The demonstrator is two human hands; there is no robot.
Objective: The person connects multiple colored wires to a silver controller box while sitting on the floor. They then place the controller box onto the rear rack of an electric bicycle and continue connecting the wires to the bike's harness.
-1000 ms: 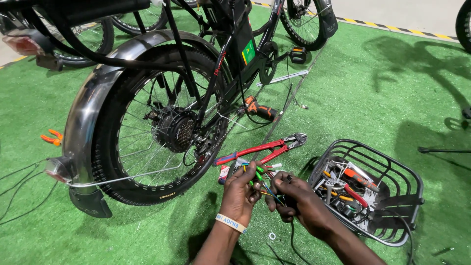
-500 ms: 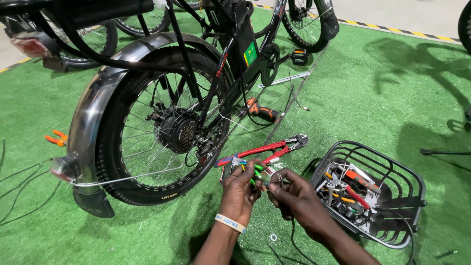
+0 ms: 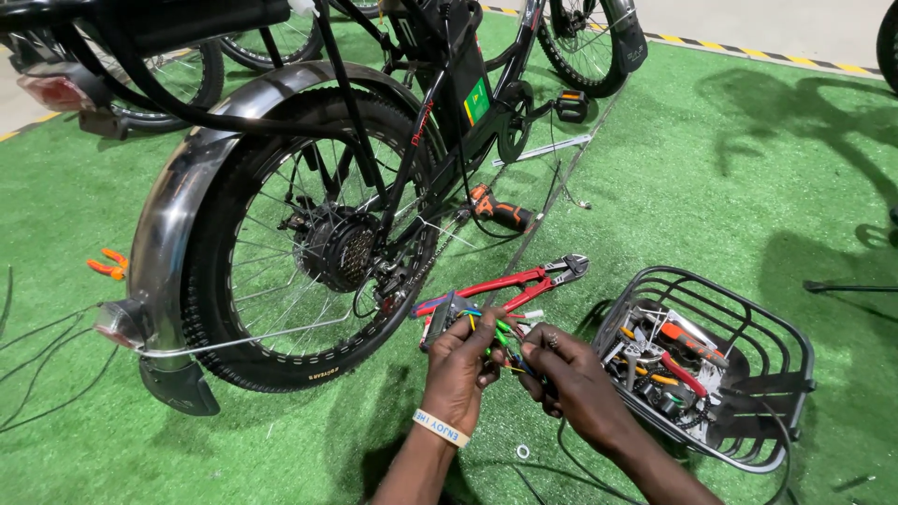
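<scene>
Wire ends are hard to make out under my fingers; my left hand (image 3: 465, 360) and right hand (image 3: 572, 382) sit close together, both pinching the coloured wire bundle (image 3: 494, 327) beside the rear wheel (image 3: 309, 245).

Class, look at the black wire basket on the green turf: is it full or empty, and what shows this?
Partly full. The black wire basket stands upright with tools piled at its bottom, red and orange handles among them; its upper part holds nothing.

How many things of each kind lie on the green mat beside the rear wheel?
Bolt cutter: 1
Power drill: 1
Wire basket: 1
Orange pliers: 1
Washer: 1
Total: 5
</scene>
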